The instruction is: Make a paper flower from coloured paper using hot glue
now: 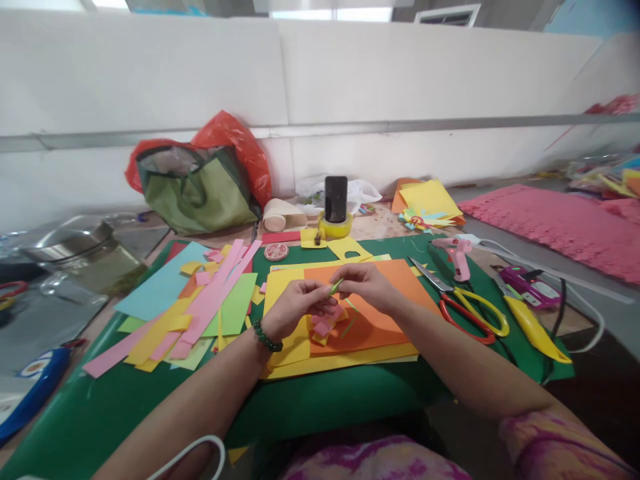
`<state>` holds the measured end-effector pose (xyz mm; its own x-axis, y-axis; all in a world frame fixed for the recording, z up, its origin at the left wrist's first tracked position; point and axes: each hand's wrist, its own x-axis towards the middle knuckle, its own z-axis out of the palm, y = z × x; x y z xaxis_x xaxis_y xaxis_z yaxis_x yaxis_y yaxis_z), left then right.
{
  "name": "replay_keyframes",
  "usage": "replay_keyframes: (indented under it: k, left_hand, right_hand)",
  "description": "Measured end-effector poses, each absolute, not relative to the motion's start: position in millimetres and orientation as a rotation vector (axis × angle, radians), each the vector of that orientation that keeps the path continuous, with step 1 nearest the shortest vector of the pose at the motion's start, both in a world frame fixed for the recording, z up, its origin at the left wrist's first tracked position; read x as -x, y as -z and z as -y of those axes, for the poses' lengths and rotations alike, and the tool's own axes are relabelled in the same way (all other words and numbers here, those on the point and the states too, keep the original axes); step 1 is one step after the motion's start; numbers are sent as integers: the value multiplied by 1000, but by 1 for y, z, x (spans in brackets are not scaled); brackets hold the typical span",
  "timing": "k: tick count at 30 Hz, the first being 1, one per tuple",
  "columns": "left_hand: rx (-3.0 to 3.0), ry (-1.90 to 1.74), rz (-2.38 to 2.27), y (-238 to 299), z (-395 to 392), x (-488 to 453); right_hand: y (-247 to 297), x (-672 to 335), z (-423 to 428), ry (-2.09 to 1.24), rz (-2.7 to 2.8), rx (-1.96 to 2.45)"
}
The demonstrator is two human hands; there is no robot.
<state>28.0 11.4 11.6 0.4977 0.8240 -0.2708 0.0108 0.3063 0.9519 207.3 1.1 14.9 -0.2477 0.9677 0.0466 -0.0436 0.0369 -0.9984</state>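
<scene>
A small green paper strip (336, 287) is pinched between the fingertips of my left hand (301, 303) and my right hand (367, 283). Both hands are closed around it, above an orange paper sheet (395, 327) that lies on yellow sheets (285, 347). Right below my fingers is a small cluster of pink and yellow paper pieces (325, 325), partly covered by my left hand. Thin green slivers (349, 328) lie beside the cluster on the orange sheet. A green bead bracelet (267, 337) circles my left wrist.
Pink and yellow strips (200, 307) lie piled at left. At right are scissors (465, 303), a pink glue gun (456, 257), a yellow utility knife (535, 327) and a white cable (595, 320). A phone (335, 199) stands on a tape roll (336, 229) behind, near a green bag (200, 193).
</scene>
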Motion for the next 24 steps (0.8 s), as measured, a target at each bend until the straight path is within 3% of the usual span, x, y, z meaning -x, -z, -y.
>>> replay_keyframes:
  k: [6,19,24]
  left_hand:
    - [-1218,-788,-925,-13,-9,-28]
    - [-1427,-590,-877,-11,-9,-27]
    - [-1347,-690,-891,-9,-10,-29]
  right_hand:
    - [-19,-215,-4,-1398,1361,1058]
    - [-18,-206,11,-1045,1791,1092]
    - [-27,-215,-16,-938,1893,1252]
